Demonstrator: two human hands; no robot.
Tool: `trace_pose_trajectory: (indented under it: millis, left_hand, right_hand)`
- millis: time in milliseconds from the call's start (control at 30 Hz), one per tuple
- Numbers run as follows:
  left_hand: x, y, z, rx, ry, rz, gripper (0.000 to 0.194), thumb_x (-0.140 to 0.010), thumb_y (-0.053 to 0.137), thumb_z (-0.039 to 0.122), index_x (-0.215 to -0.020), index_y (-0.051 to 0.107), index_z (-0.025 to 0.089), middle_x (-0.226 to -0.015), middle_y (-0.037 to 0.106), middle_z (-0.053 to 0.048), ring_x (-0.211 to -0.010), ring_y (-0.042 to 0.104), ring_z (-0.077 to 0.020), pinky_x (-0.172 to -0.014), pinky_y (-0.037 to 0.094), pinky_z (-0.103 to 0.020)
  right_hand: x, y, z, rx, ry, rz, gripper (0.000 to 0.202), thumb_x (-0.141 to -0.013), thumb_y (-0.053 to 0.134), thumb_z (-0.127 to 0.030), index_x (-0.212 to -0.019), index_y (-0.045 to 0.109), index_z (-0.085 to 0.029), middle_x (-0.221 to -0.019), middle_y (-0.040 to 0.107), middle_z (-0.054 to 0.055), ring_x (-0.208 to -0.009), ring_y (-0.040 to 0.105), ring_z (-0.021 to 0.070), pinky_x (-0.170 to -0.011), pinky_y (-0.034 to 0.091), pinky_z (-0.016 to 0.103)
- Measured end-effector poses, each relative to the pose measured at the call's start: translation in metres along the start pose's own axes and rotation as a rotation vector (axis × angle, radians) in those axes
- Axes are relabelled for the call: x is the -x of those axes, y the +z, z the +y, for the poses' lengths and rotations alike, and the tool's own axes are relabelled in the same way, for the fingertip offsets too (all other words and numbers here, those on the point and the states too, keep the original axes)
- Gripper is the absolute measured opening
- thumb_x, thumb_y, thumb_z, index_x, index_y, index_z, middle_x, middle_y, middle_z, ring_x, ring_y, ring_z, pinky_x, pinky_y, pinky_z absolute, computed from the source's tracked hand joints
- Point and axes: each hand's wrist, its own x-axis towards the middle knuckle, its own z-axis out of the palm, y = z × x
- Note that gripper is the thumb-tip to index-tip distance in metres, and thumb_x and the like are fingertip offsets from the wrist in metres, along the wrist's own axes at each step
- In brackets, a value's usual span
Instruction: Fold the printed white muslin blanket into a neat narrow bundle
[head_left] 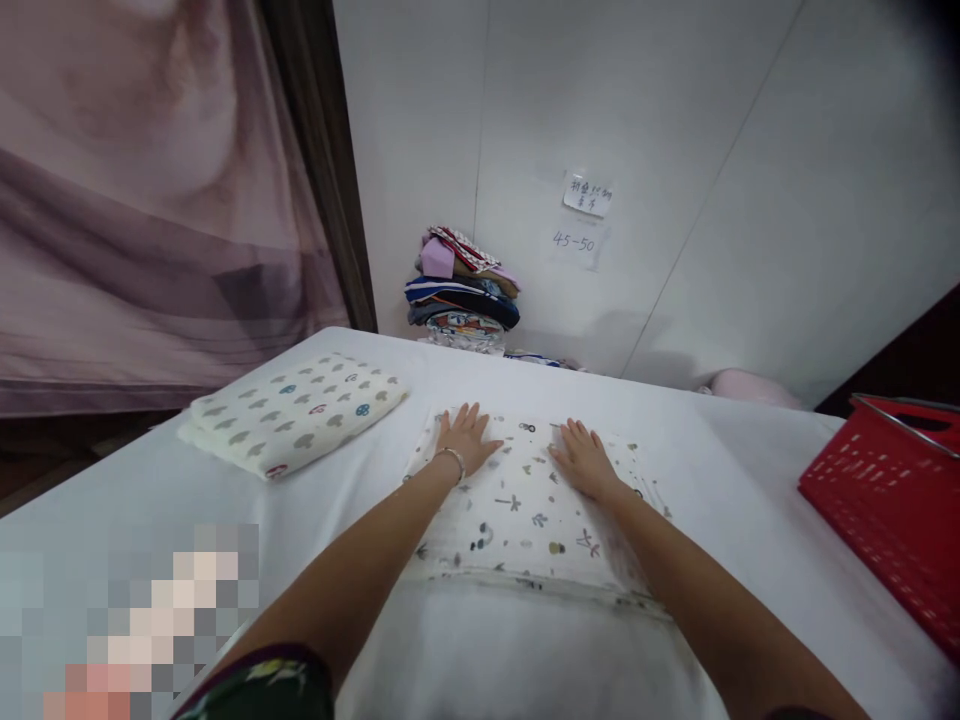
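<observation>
A white cloth (pixel 525 520) printed with small plants and shapes lies folded in layers on the table in front of me. My left hand (pixel 463 442) rests flat on its far left part, fingers spread, a bracelet at the wrist. On the far right part lies my right hand (pixel 585 460), palm down with the fingers stretched out. Neither hand grips the fabric. To the left, apart from my hands, is another folded cloth (pixel 300 410), cream with grey cloud-like prints and a few coloured ones.
The white-covered table (pixel 742 500) runs to the wall. A red plastic basket (pixel 892 500) stands at the right edge. Behind the table rises a stack of folded fabrics (pixel 461 295). A pinkish curtain (pixel 150 200) hangs at left. Paper notes (pixel 587 195) are on the wall.
</observation>
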Motion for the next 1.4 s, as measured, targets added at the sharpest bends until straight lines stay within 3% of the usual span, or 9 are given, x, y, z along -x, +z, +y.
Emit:
trace_pose_trajectory:
  millis: [267,467,633,733,867,967,1067,1233,1400]
  left_hand:
    - [-0.018,0.027,-0.036,0.023,-0.109,-0.011,0.084,-0.079,0.011,0.071,-0.145,0.018,0.02,-0.153,0.006,-0.003,-0.14,0.0,-0.0266,-0.111,0.003,-0.052]
    - [-0.021,0.028,-0.033,0.012,-0.119,0.004,0.084,-0.079,0.012,0.071,-0.145,0.019,0.019,-0.153,0.008,-0.003,-0.14,0.001,-0.0272,-0.111,0.004,-0.053]
    - [-0.021,0.024,-0.031,-0.003,-0.139,0.003,0.081,-0.08,0.016,0.069,-0.145,0.021,0.02,-0.153,0.009,-0.004,-0.14,0.002,-0.0271,-0.111,0.006,-0.053]
    - [-0.02,0.022,-0.03,0.005,-0.139,-0.002,0.081,-0.08,0.016,0.068,-0.144,0.022,0.02,-0.153,0.01,-0.004,-0.14,0.004,-0.0271,-0.111,0.008,-0.053]
    - [-0.021,0.025,-0.033,0.011,-0.125,0.027,0.081,-0.079,0.017,0.069,-0.144,0.023,0.02,-0.152,0.012,-0.004,-0.14,0.005,-0.0278,-0.111,0.008,-0.053]
    - [-0.022,0.026,-0.033,0.014,-0.119,0.025,0.081,-0.079,0.016,0.07,-0.144,0.023,0.022,-0.152,0.011,-0.004,-0.14,0.004,-0.0275,-0.111,0.008,-0.053]
    - [-0.021,0.024,-0.032,0.016,-0.124,0.001,0.082,-0.079,0.016,0.07,-0.145,0.021,0.021,-0.153,0.01,-0.004,-0.14,0.003,-0.0276,-0.111,0.007,-0.053]
    - [-0.019,0.024,-0.03,0.016,-0.115,0.0,0.081,-0.08,0.015,0.069,-0.145,0.019,0.021,-0.153,0.009,-0.004,-0.14,0.003,-0.0283,-0.111,0.006,-0.052]
    - [-0.021,0.026,-0.03,0.009,-0.114,-0.01,0.082,-0.08,0.015,0.07,-0.145,0.018,0.021,-0.153,0.007,-0.004,-0.14,0.002,-0.0296,-0.111,0.005,-0.053]
  right_hand:
    - [-0.015,0.015,0.011,-0.062,0.083,-0.065,0.068,-0.091,0.021,-0.058,-0.143,0.024,-0.014,-0.151,0.014,0.009,-0.138,0.007,0.0232,-0.11,0.007,0.045]
    - [-0.031,0.006,-0.027,-0.093,0.0,-0.015,0.068,-0.091,0.019,-0.059,-0.144,0.022,-0.016,-0.152,0.002,0.008,-0.139,-0.003,0.0226,-0.109,-0.001,0.045]
    - [-0.044,0.003,-0.05,-0.149,-0.091,-0.173,0.071,-0.09,0.017,-0.061,-0.145,0.017,-0.016,-0.152,0.006,0.008,-0.139,0.0,0.0231,-0.109,-0.001,0.048]
    - [-0.038,-0.006,-0.034,-0.163,-0.076,-0.164,0.07,-0.09,0.019,-0.06,-0.144,0.021,-0.016,-0.152,0.005,0.009,-0.139,-0.001,0.0229,-0.109,0.0,0.046]
    - [-0.018,-0.011,0.015,-0.018,0.086,0.031,0.068,-0.091,0.021,-0.057,-0.144,0.022,-0.015,-0.152,0.005,0.008,-0.139,-0.003,0.0227,-0.109,-0.004,0.045]
    - [-0.005,-0.008,0.045,0.027,0.247,-0.026,0.067,-0.091,0.023,-0.055,-0.143,0.025,-0.012,-0.15,0.016,0.011,-0.138,0.008,0.0246,-0.109,0.002,0.046]
    - [0.001,-0.005,0.055,0.026,0.277,-0.09,0.067,-0.091,0.022,-0.055,-0.142,0.026,-0.012,-0.149,0.019,0.012,-0.137,0.013,0.0262,-0.109,0.008,0.047]
    - [0.017,0.002,0.064,0.092,0.259,0.056,0.066,-0.092,0.018,-0.055,-0.143,0.023,-0.013,-0.151,0.012,0.011,-0.138,0.004,0.0251,-0.109,0.005,0.048]
    - [0.024,0.002,0.078,0.004,0.261,-0.067,0.063,-0.091,0.022,-0.055,-0.14,0.028,-0.016,-0.15,0.016,0.01,-0.138,0.008,0.0258,-0.106,0.017,0.05]
